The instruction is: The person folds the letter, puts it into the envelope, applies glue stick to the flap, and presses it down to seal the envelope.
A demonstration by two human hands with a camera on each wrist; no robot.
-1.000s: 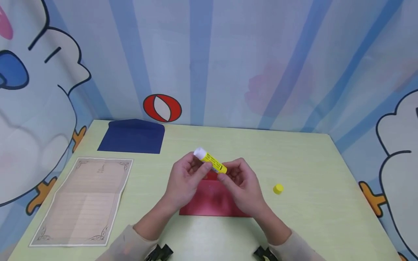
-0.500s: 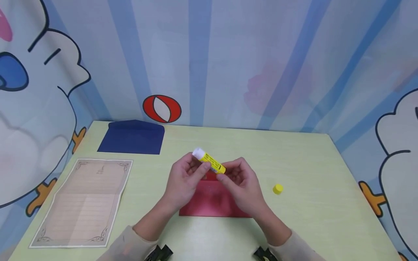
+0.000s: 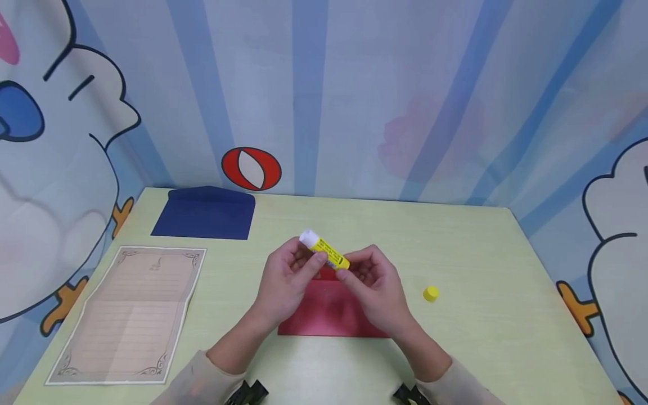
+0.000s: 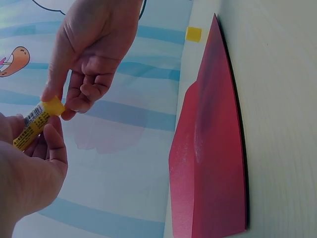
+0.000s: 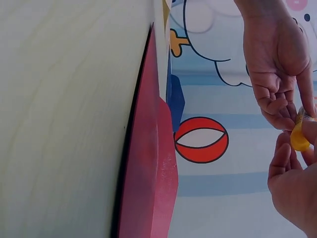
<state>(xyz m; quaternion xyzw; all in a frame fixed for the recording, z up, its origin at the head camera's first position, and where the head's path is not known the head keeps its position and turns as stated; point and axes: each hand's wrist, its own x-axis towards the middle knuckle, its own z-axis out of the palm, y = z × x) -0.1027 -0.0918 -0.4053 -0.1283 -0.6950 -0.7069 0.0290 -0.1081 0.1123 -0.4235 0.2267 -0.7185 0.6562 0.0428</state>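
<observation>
Both hands hold a yellow glue stick [image 3: 330, 253] in the air, tilted, its white end up and to the left in the head view. My left hand [image 3: 287, 278] pinches its barrel between thumb and fingers. At the yellow lower end, my right hand [image 3: 377, 289] grips with thumb and fingertips, as the left wrist view also shows at the yellow base [image 4: 53, 106]. Below the hands a red envelope [image 3: 329, 315] lies on the table, its flap [image 4: 182, 163] unfolded away from me and partly hidden by the hands in the head view.
The yellow cap [image 3: 431, 293] stands on the table to the right. A dark blue envelope [image 3: 205, 214] lies at the back left. In front of it is a creased, lined letter sheet [image 3: 129, 315]. A printed curtain [image 3: 349, 101] borders the table [image 3: 481, 337].
</observation>
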